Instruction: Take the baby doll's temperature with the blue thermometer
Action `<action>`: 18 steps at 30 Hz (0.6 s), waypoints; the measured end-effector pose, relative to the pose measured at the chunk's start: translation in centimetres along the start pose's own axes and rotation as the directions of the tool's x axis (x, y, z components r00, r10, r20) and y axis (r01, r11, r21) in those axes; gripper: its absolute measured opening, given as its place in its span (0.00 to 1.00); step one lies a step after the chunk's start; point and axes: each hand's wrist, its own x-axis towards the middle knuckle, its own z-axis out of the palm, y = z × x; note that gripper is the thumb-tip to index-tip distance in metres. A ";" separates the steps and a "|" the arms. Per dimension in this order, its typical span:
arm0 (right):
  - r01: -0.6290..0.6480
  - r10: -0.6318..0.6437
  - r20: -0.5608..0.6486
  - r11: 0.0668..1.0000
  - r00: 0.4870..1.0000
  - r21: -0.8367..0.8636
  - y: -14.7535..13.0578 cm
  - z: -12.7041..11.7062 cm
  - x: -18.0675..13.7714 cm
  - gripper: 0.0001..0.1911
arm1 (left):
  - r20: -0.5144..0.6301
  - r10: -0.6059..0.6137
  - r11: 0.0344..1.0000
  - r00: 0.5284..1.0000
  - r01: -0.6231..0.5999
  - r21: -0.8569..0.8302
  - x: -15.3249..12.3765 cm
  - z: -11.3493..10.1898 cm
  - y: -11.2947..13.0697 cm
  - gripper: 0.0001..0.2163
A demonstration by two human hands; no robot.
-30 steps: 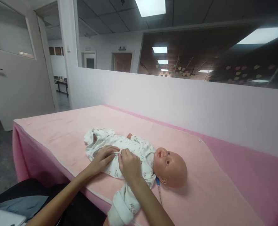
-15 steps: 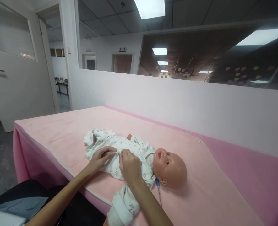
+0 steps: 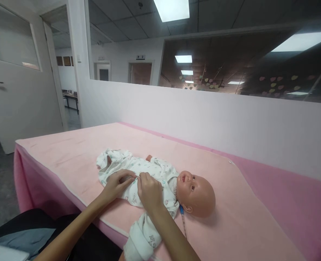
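Note:
A baby doll [image 3: 197,194] lies on its back, head to the right, dressed in a white printed romper [image 3: 149,168]. My left hand [image 3: 119,184] pinches the romper's front edge at the belly, thumb against fingertips. Close beside it, my right hand [image 3: 150,190] grips the same edge nearer the chest, fingers curled. A small greenish snap [image 3: 164,182] shows on the chest. What lies between my fingertips is mostly hidden. The doll's near sleeve [image 3: 142,235] stretches toward me, partly under my right forearm.
A pale pink cover [image 3: 244,217] lies over a darker pink cloth [image 3: 293,185] on the table. A blue-ended cord [image 3: 182,214] runs beside the doll's neck. Behind stands a white wall [image 3: 204,119] with windows; a door [image 3: 21,90] is at the left. A white flat object [image 3: 6,253] rests on my lap.
My left fingers have closed from a looser spread into a pinch on the romper edge, near my right fingertips. My right hand and the doll have hardly moved.

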 end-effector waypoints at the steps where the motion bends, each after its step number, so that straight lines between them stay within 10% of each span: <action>1: -0.001 0.001 0.002 1.000 1.000 0.000 0.0 0.0 0.0 0.04 | -0.002 -0.001 1.000 1.000 0.001 0.009 0.0 0.0 0.0 0.09; 11: -0.108 0.103 0.048 0.985 0.994 0.132 0.1 -0.1 0.4 0.05 | 0.090 0.064 0.986 0.994 -0.077 0.150 0.4 0.0 0.2 0.09; 18: -0.261 0.244 0.094 0.906 0.965 0.332 0.8 -5.9 -3.4 0.06 | 0.403 0.035 0.989 0.914 -0.090 0.118 4.6 -3.7 1.0 0.10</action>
